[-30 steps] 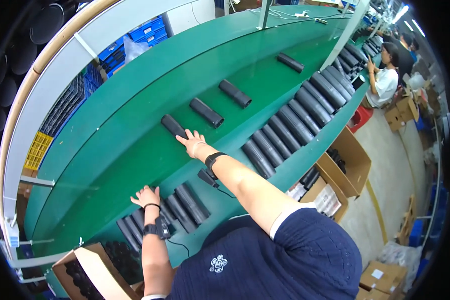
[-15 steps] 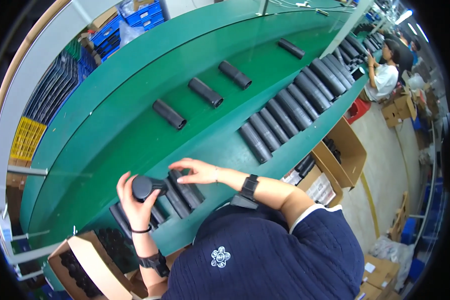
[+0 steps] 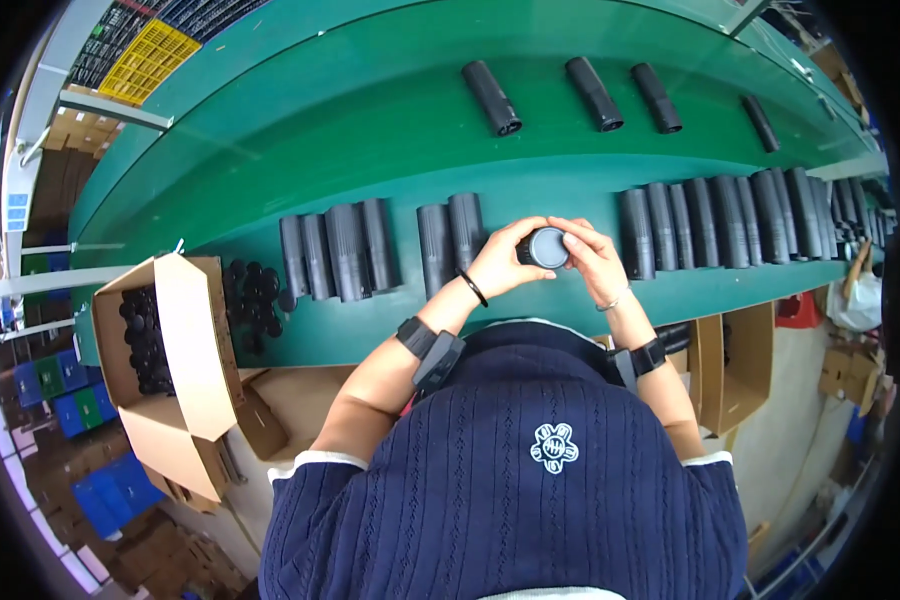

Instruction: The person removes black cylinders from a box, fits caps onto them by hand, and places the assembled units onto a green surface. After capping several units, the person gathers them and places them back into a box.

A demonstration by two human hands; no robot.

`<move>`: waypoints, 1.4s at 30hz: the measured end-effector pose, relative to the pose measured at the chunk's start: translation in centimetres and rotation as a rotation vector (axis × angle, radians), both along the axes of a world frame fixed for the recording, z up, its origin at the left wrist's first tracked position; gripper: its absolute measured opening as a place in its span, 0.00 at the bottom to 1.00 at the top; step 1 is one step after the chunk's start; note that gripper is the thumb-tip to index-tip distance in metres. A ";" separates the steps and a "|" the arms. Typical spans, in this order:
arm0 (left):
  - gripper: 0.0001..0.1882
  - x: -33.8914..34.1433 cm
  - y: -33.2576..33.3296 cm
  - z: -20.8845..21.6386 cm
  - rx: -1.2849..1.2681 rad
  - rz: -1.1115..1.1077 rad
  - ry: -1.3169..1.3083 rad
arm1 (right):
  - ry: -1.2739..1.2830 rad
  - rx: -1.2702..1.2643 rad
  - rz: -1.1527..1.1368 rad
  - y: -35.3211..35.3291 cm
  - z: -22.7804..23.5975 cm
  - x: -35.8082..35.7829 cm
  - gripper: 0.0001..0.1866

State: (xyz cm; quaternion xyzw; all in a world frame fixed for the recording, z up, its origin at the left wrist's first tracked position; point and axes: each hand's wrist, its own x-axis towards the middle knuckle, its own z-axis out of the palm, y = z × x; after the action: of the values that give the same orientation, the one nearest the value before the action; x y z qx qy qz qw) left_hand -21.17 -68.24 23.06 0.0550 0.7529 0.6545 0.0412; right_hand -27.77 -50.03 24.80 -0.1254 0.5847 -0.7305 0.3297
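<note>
A black cylindrical tube with a round, grey-looking end [image 3: 549, 247] is between my two hands, its end facing up. My left hand [image 3: 504, 262] curls round its left side. My right hand [image 3: 596, 262] grips it from the right, fingers bent over the rim. The rest of the tube is hidden below the hands. Just left of my left hand, two black ribbed tubes [image 3: 435, 245] lie side by side on the green bench [image 3: 530, 185]. Farther left lie several more black tubes [image 3: 345, 250] in a row.
Several tubes [image 3: 695, 225] line the bench at right, and others [image 3: 592, 95] lie spaced along the green strip behind. Loose black caps [image 3: 255, 295] sit beside an open carton [image 3: 195, 340] of similar caps. Another carton [image 3: 745, 370] stands below at right, near a person [image 3: 856, 290].
My head view has turned left. My right hand has left the tubes on the bench and now joins my left hand on the held tube.
</note>
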 end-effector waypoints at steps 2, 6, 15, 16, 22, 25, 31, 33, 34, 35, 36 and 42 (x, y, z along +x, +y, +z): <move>0.45 0.6 0.1 -1.2 -0.011 -0.008 0.000 | 0.036 0.055 0.014 -0.1 -0.8 0.4 0.16; 0.43 1.4 0.4 -1.4 0.046 0.061 0.035 | -0.146 0.008 -0.044 -0.6 -1.7 0.7 0.15; 0.32 0.4 -1.3 -1.3 0.424 0.053 -0.136 | -0.172 -0.024 -0.016 -2.1 -0.8 -0.6 0.14; 0.30 0.6 -0.8 -0.8 0.345 0.063 -0.151 | -0.247 -0.004 0.011 -2.2 -0.7 -0.4 0.14; 0.29 0.9 0.0 -1.4 0.228 0.078 -0.024 | -0.133 -0.024 0.022 -1.1 -1.7 0.9 0.14; 0.35 0.3 0.0 -1.3 0.155 0.102 -0.015 | -0.071 0.008 -0.028 -1.3 -1.3 0.5 0.14; 0.39 0.7 -0.6 -1.1 0.030 0.161 0.083 | -0.223 0.041 -0.141 -1.7 -1.0 0.2 0.13; 0.34 0.6 -1.5 -1.2 0.351 0.051 -0.126 | -0.160 0.146 0.010 -0.7 -1.6 -1.0 0.14; 0.34 0.5 -1.7 -1.3 0.349 0.053 -0.126 | -0.161 0.144 0.012 -0.7 -1.3 -1.0 0.14; 0.34 0.5 -2.0 -1.5 0.538 0.017 -0.187 | -0.061 0.126 0.040 -0.6 -0.8 -1.0 0.16; 0.33 0.4 -2.2 -1.1 0.727 -0.020 -0.246 | 0.040 0.106 0.068 -0.7 -0.1 -1.0 0.18; 0.33 0.8 -1.4 0.5 0.945 0.046 -0.242 | 0.167 0.162 0.223 -0.1 -3.7 1.1 0.46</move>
State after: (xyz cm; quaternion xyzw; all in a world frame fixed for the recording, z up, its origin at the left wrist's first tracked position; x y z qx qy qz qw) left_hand -20.36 -69.67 23.57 -0.0254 0.3642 0.9271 0.0843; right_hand -26.72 -50.13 21.13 -0.2230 0.6496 -0.6268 0.3681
